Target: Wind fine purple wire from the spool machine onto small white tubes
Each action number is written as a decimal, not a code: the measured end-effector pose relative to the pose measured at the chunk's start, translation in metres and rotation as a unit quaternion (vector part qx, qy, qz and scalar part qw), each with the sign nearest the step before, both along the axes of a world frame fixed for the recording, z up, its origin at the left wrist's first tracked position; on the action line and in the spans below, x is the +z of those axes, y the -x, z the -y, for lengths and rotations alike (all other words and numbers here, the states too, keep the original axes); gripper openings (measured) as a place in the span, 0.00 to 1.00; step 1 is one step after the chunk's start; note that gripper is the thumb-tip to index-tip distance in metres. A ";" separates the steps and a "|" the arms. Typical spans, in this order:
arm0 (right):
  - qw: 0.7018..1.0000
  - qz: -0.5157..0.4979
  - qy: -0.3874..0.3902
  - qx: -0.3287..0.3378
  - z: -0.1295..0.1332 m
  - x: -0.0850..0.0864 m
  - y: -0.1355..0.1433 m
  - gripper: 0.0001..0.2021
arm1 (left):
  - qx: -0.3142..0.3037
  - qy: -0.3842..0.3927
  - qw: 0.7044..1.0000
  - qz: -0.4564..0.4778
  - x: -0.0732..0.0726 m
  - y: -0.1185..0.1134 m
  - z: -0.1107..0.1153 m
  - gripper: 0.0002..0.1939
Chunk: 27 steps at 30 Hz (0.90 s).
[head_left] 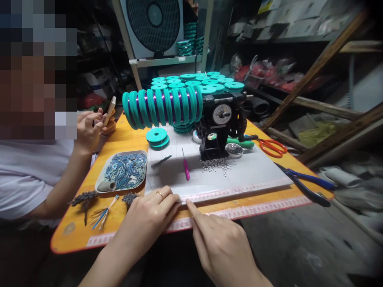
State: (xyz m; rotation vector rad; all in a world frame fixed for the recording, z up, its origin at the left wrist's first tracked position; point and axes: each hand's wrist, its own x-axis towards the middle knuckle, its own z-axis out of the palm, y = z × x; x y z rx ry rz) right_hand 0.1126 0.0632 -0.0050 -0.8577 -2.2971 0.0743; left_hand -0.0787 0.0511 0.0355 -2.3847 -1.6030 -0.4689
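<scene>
Head view, one: looking out from the wearer's head, above the near edge of the table (119, 133), and facing forward and slantwise down. Nearest: the left hand (155, 209) and right hand (223, 243), with forearms entering from the bottom edge. Middle range: the white board (167, 181) and the black winding machine (214, 135), lying centrally. Farther off: the fan (154, 24), standing at the top edge. Left margin: another person's arm (67, 179), showing side-on. Right margin: the wooden frame (317, 69), slanting; below it, the floor (305, 247) is filling the corner.
</scene>
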 end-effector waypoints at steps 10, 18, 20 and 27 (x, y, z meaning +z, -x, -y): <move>0.996 0.064 -0.014 -0.053 -0.021 -0.002 -0.037 0.22 | -0.013 -0.013 1.000 -0.008 0.001 -0.009 -0.007 0.03; 0.995 0.067 -0.008 -0.079 -0.026 -0.007 -0.059 0.22 | -0.025 -0.010 0.999 -0.021 0.000 -0.016 -0.013 0.02; 0.995 0.054 -0.005 -0.078 -0.027 -0.008 -0.061 0.22 | -0.030 -0.015 0.999 -0.017 0.000 -0.018 -0.014 0.01; 0.997 0.021 0.013 -0.076 -0.026 -0.009 -0.062 0.22 | -0.039 -0.009 0.999 -0.005 -0.001 -0.022 -0.017 0.01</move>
